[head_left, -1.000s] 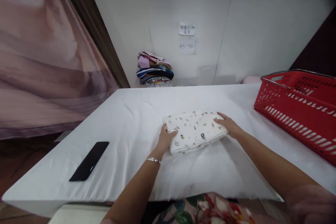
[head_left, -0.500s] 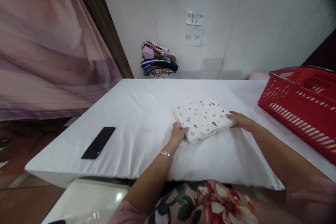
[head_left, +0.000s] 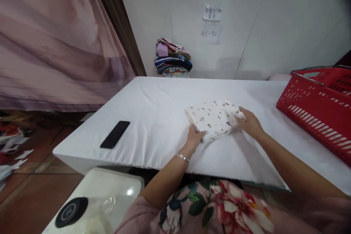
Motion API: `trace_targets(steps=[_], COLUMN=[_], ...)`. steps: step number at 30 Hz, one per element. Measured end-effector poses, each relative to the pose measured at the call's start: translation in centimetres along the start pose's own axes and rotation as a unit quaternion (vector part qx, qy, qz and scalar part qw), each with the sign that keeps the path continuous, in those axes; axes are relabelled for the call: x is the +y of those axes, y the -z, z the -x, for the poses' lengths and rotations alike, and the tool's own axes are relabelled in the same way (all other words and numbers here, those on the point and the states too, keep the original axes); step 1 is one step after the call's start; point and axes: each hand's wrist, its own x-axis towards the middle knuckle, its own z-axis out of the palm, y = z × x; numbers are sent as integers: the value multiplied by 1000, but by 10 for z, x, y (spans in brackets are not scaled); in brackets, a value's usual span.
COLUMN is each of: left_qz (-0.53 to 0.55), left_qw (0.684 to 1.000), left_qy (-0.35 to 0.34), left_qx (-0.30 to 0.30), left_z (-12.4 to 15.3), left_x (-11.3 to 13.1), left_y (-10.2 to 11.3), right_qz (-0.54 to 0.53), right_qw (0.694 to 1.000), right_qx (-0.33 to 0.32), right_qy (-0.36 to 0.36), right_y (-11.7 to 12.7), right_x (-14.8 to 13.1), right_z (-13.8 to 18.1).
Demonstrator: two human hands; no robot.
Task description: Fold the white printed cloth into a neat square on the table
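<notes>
A folded white cloth [head_left: 215,117] with small dark plant-like prints is between my two hands over the white-covered table. My left hand [head_left: 195,137] grips its near left corner, thumb on top and fingers beneath. At the right end, my right hand [head_left: 249,121] pinches the cloth's edge, and the fabric there is slightly bunched. Whether the cloth's underside rests on the table I cannot tell.
On the white tablecloth [head_left: 161,117] a black phone [head_left: 115,134] lies to the left. At the right stands a red plastic basket [head_left: 318,109]. Folded clothes [head_left: 174,58] are stacked by the wall. Below the front edge, a white surface [head_left: 115,190] carries a round black object [head_left: 71,212].
My right hand has closed on the cloth's right edge, which now puckers. My left hand keeps its hold. The whole view has shifted, so the table appears further right and higher.
</notes>
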Motion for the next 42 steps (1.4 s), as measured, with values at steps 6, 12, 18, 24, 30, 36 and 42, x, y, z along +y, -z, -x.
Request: trace_targets(steps=[6,12,18,24,30,36,42], left_qz=[69,159,158,117,80,97,104], left_qw=[998,984,979,989,994,993,993], left_qy=[9,39,75,17,7,2,-6], left_qx=[-1,-67,-100,-92,-68,-63,-64], left_z=[10,24,41,45,39,35,32], left_x=[2,6,5,-1,-5,-10,-14], left_y=[-7,-2,5,1,-2,0,1], right_qz=[-115,-137,-136,-88,-88,-98,-99], right_qw=[953,948,947,938,938,942,944], right_qx=[-87,-73,-58,-47,-20,-33,-21], right_qy=[265,280,287,332,335,319,313], right_y=[-33,-54,-62,-65,-75,-76,-76], right_x=[-77,-90,-86,-94,-93,-91,-96], right_z=[54,67,70,71,73,74,77])
